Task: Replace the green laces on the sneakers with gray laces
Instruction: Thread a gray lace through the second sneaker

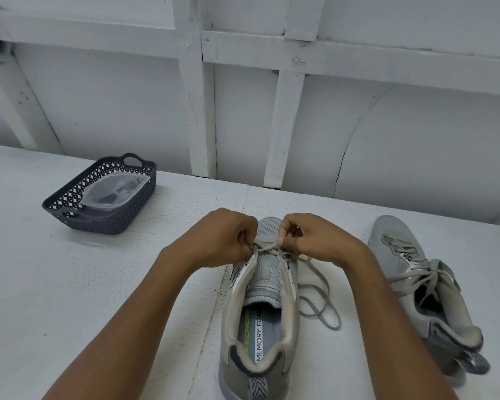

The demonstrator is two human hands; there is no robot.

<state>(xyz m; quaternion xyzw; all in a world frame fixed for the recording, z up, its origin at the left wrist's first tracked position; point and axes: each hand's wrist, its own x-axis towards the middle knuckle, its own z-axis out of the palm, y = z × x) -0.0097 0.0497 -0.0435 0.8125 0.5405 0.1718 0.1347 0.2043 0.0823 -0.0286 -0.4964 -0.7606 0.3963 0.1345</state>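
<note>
Two hands (223, 239) (312, 241) on one lace (267, 246); two sneakers (264, 284) (445, 295)

Both forearms extended forward, converging; left hand (224, 241) and right hand (311, 241) knuckles up, each pinching flat gray fabric lace (266, 246).

Basket (70, 209) far left; second sneaker (393, 235) right of first sneaker (260, 313)
</note>
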